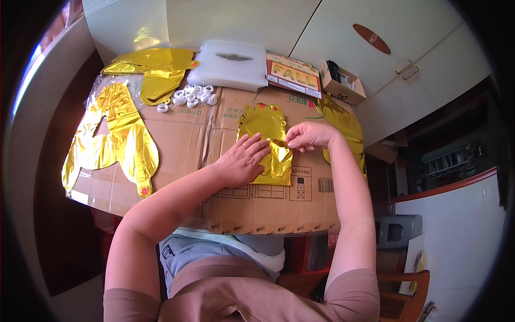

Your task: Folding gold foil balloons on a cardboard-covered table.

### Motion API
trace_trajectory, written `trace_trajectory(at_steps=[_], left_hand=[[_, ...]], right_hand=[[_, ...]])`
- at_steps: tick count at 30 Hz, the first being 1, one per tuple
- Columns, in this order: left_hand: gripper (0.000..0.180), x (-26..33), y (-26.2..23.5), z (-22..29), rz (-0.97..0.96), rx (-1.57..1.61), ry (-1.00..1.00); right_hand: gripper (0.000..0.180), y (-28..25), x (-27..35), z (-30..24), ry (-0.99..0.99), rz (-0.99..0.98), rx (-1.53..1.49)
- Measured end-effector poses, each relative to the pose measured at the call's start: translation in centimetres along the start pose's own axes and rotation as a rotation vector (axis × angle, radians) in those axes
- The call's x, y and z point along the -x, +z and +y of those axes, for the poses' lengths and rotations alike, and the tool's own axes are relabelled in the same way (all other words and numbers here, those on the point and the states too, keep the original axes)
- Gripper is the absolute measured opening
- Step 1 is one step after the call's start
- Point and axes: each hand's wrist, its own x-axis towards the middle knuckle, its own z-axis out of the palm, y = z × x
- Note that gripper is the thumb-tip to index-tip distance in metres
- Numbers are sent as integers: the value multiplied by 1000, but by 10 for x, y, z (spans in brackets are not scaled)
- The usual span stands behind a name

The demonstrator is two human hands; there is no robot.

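A shiny gold foil balloon, flat and partly folded over, lies on the cardboard in front of me. My left hand rests on it, fingers stretched out and pressing the foil down. At the right side of the fold, my right hand pinches the foil edge between thumb and fingertips. To the left lies a flat gold foil balloon shaped like a letter, with a small red mark at one lower tip. Another gold foil balloon lies to the right, partly hidden behind my right forearm.
Cardboard covers the table. At the back are more gold foil, white ribbon coils, a translucent white case, a printed flat box and a small open carton. Pale cabinets stand behind.
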Motion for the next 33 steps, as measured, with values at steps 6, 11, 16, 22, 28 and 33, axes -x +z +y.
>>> trace_trajectory(at_steps=[6, 11, 16, 22, 28, 33], left_hand=[[60, 2, 2, -1, 52, 11, 13], [60, -1, 4, -1, 58, 7, 23], [60, 0, 5, -2, 56, 4, 17], [61, 2, 8, -2, 77, 3, 17], [62, 1, 7, -2, 78, 0, 28], [62, 2, 4, -1, 67, 4, 13]], right_hand=[[17, -1, -14, -16, 177, -101, 265], [21, -9, -20, -14, 184, -68, 359], [24, 7, -9, -20, 120, 211, 570], [36, 111, 22, -4, -174, 979, 802], [70, 176, 24, 53, -295, 893, 1011], [73, 154, 43, 75, -127, 878, 965]])
